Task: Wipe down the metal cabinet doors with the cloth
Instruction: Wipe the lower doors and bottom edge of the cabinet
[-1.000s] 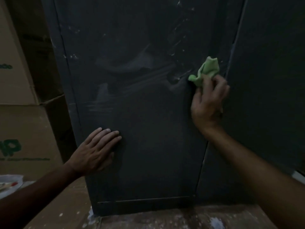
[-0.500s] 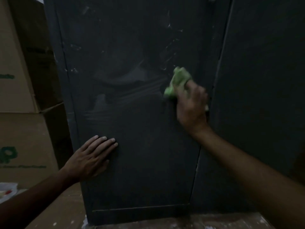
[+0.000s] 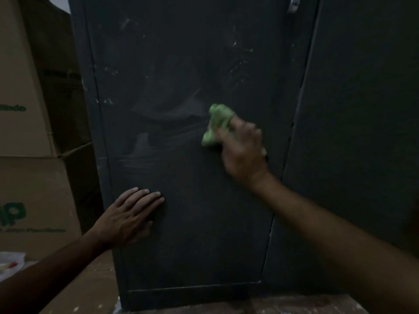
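both hands were on the dark cabinet door (image 3: pixel 204 223): my right hand (image 3: pixel 243 150) clutched the bunched green cloth (image 3: pixel 216 124) against it, my left hand (image 3: pixel 129 216) lay flat, fingers together.

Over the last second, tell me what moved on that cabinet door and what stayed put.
The right hand, gripping the green cloth, swept leftward from the seam between the doors onto the middle of the left door, dropping slightly. Nothing was picked up or released. The left hand stayed pressed flat on the lower door, and the pale smears remain.
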